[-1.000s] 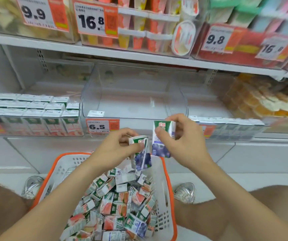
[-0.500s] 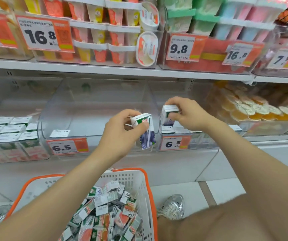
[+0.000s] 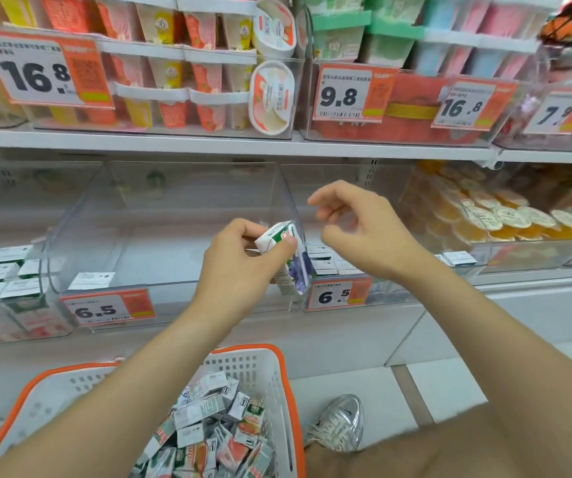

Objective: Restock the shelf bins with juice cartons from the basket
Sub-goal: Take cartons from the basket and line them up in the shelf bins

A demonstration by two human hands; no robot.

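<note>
Centre frame in the head view, the left hand point(image 3: 239, 260) grips a blueberry juice carton point(image 3: 291, 267), fingers and thumb curled round its upper end. It holds the carton tilted, just in front of the clear divider between the empty middle bin point(image 3: 160, 257) and the right-hand bin point(image 3: 415, 281), where a few cartons already lie flat. The right hand point(image 3: 364, 229) hovers above that right-hand bin, fingers loosely curled and holding nothing. The likely trouble is the tilt: the carton's lower corner could catch the divider's edge and twist out of the grip, dropping towards the basket point(image 3: 253, 349) at lower centre or onto the floor. It could also slide into the empty bin instead of joining its own kind. Half a second earlier the right hand pinched a second carton at the right-hand bin; now that carton is gone from the fingers, apparently set down there, while the left hand's carton remains unplaced.
</note>
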